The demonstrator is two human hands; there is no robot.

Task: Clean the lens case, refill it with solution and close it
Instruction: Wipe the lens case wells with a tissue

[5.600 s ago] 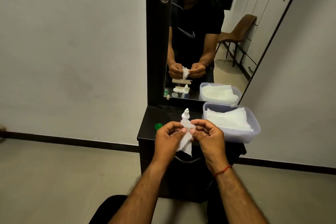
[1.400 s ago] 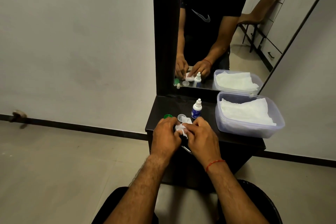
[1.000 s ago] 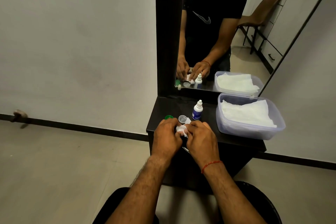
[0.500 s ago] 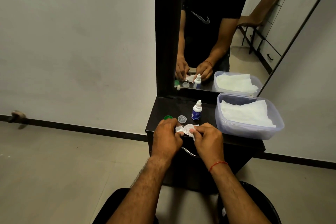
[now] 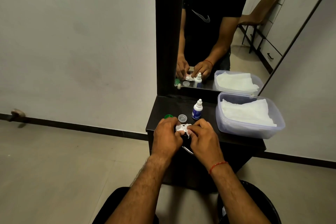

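Compared with half a second back, we see the right hand [image 5: 203,136] has closed in toward the left hand [image 5: 166,137], so the two now nearly touch and the white tissue [image 5: 184,127] between them is bunched smaller. The bottle, the caps and the box sit where they were.

Going left to right: the pale wall [image 5: 78,42] and bare floor [image 5: 54,160] leave wide open room left of the dark table [image 5: 236,142]. Near the table's left front corner a green cap [image 5: 168,116] peeks out just behind the left hand's knuckles. That hand's fingers are curled together and pinch the tissue; the lens case itself is hidden inside the tissue and fingers, so we cannot point to it, only say it would be low over the table's front edge. Just behind the hands lies a clear cap [image 5: 182,118], apart from them, and beside it the small solution bottle [image 5: 197,109] stands upright. The right hand's fingers are likewise curled onto the tissue. Further right a plastic box [image 5: 249,130] of folded white tissues fills the table's right side, its front near the edge. Behind everything, the mirror [image 5: 218,32] closes off the back.
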